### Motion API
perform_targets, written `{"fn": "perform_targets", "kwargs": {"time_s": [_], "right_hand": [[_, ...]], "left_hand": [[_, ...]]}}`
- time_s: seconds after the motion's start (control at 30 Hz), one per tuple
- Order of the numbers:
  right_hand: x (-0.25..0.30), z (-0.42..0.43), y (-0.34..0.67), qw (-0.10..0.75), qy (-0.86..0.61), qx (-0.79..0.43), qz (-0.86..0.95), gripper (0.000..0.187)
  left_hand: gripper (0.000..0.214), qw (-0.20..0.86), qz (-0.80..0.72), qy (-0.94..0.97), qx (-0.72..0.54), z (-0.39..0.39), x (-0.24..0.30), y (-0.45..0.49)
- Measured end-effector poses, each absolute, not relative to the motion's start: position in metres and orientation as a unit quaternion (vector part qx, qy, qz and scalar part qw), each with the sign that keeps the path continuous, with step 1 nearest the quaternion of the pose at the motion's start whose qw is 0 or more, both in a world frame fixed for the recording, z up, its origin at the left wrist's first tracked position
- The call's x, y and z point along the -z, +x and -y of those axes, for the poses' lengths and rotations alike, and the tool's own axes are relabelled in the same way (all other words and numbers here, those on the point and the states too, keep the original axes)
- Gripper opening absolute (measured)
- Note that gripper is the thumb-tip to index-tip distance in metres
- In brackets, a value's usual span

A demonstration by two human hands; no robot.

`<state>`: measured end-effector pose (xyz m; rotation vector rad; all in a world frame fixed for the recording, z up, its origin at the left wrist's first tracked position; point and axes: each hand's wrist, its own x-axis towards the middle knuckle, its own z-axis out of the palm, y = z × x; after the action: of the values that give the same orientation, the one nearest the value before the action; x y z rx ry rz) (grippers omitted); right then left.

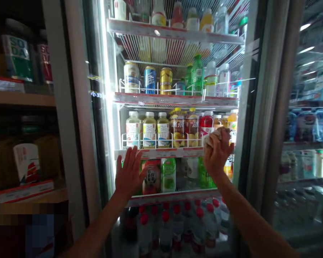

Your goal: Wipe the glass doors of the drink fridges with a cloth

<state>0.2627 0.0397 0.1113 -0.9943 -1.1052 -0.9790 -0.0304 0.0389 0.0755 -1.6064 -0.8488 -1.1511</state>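
Note:
I face a lit drinks fridge with a glass door (pixel 177 118). My left hand (pixel 129 173) lies flat on the glass, fingers stretched upward, over the third shelf's price strip. My right hand (pixel 216 152) is closed on a crumpled pale cloth (pixel 214 135) and presses it against the glass at the right end of the same shelf. Behind the glass stand rows of bottles: pale tea bottles (pixel 149 129), a red bottle (pixel 206 123), a green bottle (pixel 168 175) below.
Cans (pixel 150 79) and green bottles (pixel 197 74) fill the shelf above; red-capped bottles (pixel 165 224) sit at the bottom. A wooden shelf (pixel 21 98) with soda cans and boxes stands at left. Another glass-fronted fridge (pixel 307 143) adjoins at right.

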Motion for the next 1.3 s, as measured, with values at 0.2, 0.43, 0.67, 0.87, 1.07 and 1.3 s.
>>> {"fn": "perform_targets", "kwargs": {"time_s": [0.2,0.43,0.67,0.87,1.07,1.3], "right_hand": [[-0.1,-0.033,0.179,0.542,-0.367,0.422,0.627,0.039],[-0.086,-0.039,0.293,0.585,-0.428,0.462,0.511,0.034],[-0.073,-0.034,0.27,0.575,-0.419,0.435,0.552,0.039],[-0.063,-0.033,0.32,0.565,-0.433,0.473,0.519,0.035],[-0.061,-0.037,0.318,0.639,-0.456,0.425,0.45,0.042],[-0.046,-0.022,0.244,0.51,-0.367,0.426,0.651,0.036]], "left_hand": [[0.069,0.461,0.361,-0.639,0.499,-0.038,-0.071,-0.021],[0.071,0.447,0.369,-0.635,0.51,-0.04,-0.067,-0.017],[0.07,0.451,0.361,-0.632,0.517,-0.04,-0.068,-0.016],[0.07,0.447,0.364,-0.632,0.518,-0.038,-0.068,-0.015],[0.07,0.447,0.371,-0.629,0.517,-0.041,-0.066,-0.013],[0.069,0.423,0.374,-0.63,0.533,-0.041,-0.06,-0.011]]}}
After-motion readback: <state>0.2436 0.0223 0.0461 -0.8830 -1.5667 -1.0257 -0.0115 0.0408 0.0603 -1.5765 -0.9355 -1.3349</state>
